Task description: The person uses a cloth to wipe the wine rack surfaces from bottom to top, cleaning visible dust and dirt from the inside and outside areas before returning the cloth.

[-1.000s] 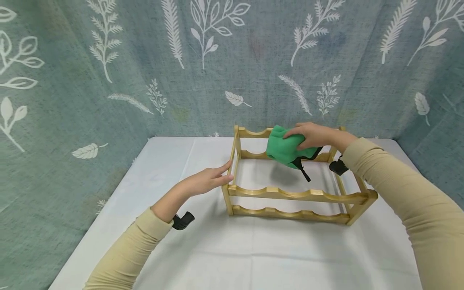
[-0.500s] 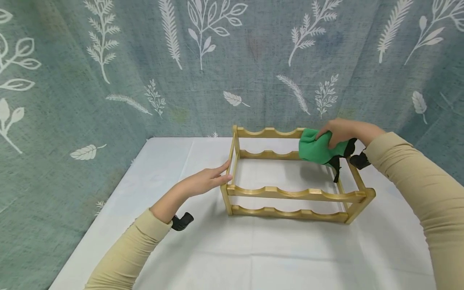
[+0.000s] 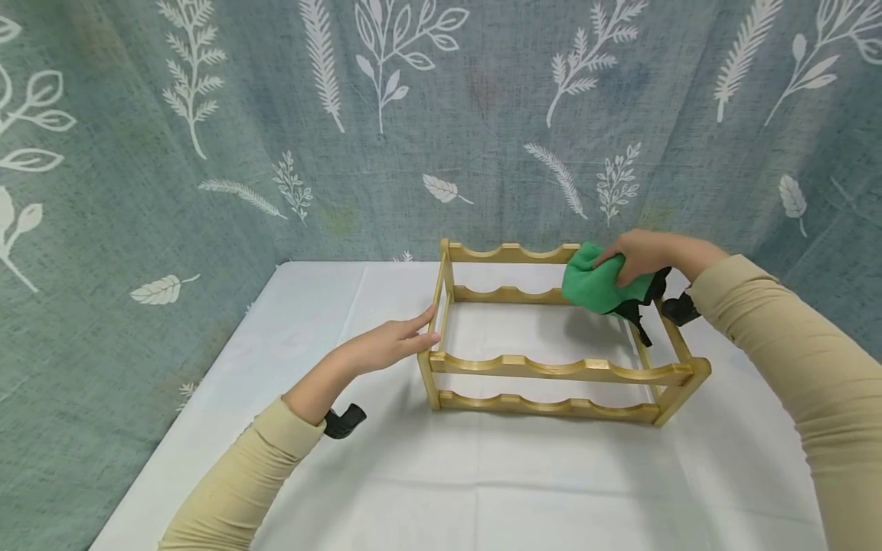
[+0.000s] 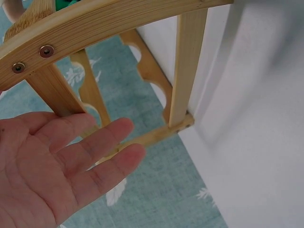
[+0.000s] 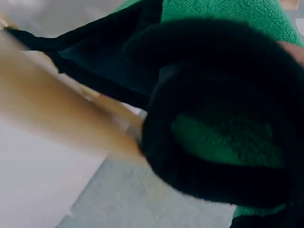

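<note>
A two-tier wooden bottle rack (image 3: 530, 369) with scalloped rails stands on the white table. At the right part of its back top rail, my right hand (image 3: 637, 256) grips a bunched green cloth (image 3: 589, 289) with black edging, one black corner dangling. Up close in the right wrist view, the cloth (image 5: 228, 16) has a fluffy texture and its black border curls into a loop. My left hand (image 3: 386, 344) touches the rack's left end with fingers extended. Those fingers (image 4: 102, 175) appear spread and straight beside the rack's end bar (image 4: 114, 28) in the left wrist view.
A white cloth covers the table (image 3: 427, 474). Behind it hangs a grey-green curtain (image 3: 386, 184) with white leaf prints, close to the rack's back. Black wrist-worn camera parts (image 3: 344, 421) stick out beside both sleeves.
My right hand and the green cloth moved right along the rack's back rail, then slightly back left. The left hand stays at the rack's left end.
</note>
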`<state>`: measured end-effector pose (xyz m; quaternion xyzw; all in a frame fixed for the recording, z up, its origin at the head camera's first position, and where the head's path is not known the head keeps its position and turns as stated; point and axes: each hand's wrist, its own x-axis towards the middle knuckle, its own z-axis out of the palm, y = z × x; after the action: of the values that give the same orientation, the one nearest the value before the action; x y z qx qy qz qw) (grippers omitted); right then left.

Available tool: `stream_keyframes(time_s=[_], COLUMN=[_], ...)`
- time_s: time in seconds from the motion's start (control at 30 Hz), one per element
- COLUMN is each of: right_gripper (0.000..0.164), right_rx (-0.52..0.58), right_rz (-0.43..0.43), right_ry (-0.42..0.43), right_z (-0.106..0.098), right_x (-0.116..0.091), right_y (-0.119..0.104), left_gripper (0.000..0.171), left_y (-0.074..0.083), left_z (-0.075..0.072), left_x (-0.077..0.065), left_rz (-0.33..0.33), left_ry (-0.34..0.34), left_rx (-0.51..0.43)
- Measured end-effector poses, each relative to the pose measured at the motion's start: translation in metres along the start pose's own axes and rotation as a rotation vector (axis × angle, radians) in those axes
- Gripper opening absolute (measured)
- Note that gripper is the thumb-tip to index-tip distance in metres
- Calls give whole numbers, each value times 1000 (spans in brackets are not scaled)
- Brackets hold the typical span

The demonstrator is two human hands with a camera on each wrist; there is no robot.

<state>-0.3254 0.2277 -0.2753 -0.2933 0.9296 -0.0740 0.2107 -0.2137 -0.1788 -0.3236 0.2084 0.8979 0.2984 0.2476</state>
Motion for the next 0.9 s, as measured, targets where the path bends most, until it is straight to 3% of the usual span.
stream_keyframes(time_s=[0.37, 0.73, 0.9], right_gripper=[48, 48, 49], right_rx=[7, 32, 36], right_rz=[-131, -202, -185], right_ry=[20, 101, 126], right_z=[9, 11, 14], right_x=[40, 79, 100], right_y=[-33, -77, -100], left_gripper=[72, 70, 70], left_y=[0, 2, 2], left_z=[1, 0, 1], left_x=[-1, -1, -1], left_rz=[-6, -14, -10], left_ry=[4, 13, 10], left_rx=[-5, 14, 4])
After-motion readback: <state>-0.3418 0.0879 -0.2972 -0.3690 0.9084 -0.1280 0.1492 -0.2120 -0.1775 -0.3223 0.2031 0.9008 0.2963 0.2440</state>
